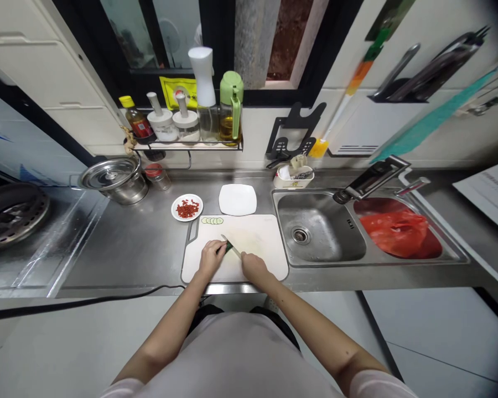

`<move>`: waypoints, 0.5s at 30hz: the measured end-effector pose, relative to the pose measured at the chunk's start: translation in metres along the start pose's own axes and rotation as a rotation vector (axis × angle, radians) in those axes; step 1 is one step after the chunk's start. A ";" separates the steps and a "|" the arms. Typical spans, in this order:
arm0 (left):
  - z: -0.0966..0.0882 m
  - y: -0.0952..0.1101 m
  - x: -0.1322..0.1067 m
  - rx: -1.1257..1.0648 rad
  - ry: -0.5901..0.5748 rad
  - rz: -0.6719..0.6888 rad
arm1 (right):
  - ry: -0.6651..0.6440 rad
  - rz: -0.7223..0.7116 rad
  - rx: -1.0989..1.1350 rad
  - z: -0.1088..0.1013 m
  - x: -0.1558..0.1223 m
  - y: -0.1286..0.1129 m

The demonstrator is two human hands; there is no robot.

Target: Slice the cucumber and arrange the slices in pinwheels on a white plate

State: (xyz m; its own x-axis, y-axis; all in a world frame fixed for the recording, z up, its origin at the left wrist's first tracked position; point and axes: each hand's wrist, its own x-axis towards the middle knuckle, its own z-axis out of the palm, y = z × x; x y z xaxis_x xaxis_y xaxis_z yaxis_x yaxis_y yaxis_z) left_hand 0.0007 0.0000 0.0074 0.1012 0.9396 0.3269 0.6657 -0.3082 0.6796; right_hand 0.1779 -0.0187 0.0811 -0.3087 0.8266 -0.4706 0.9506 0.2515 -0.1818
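A white cutting board [257,235] lies on the steel counter in front of me. My left hand [211,257] is closed on a dark green cucumber piece [228,246] near the board's front. My right hand [253,266] grips a knife [231,246] whose blade crosses the cucumber. A short row of cucumber slices [212,220] lies at the board's far left corner.
A small dish of red chilli pieces [187,208] and an empty white plate [237,199] sit behind the board. A lidded steel pot [115,179] stands left. The sink [319,232] is right, with a red bag [396,230] in the second basin. Condiment bottles fill a shelf [188,145].
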 end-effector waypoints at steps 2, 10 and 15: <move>-0.001 0.001 0.000 0.003 -0.004 -0.002 | -0.008 0.003 0.000 0.001 -0.002 0.002; -0.002 0.003 0.002 0.012 -0.029 -0.009 | 0.004 0.010 0.003 0.002 -0.004 0.004; -0.003 0.004 0.003 0.024 -0.032 -0.010 | 0.001 0.013 0.015 0.002 -0.003 0.005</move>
State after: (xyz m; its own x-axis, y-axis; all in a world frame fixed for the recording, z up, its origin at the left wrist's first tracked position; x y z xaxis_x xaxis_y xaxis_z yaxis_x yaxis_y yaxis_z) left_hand 0.0019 0.0011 0.0133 0.1176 0.9470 0.2990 0.6845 -0.2954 0.6664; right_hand 0.1835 -0.0209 0.0804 -0.2965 0.8301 -0.4722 0.9539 0.2334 -0.1886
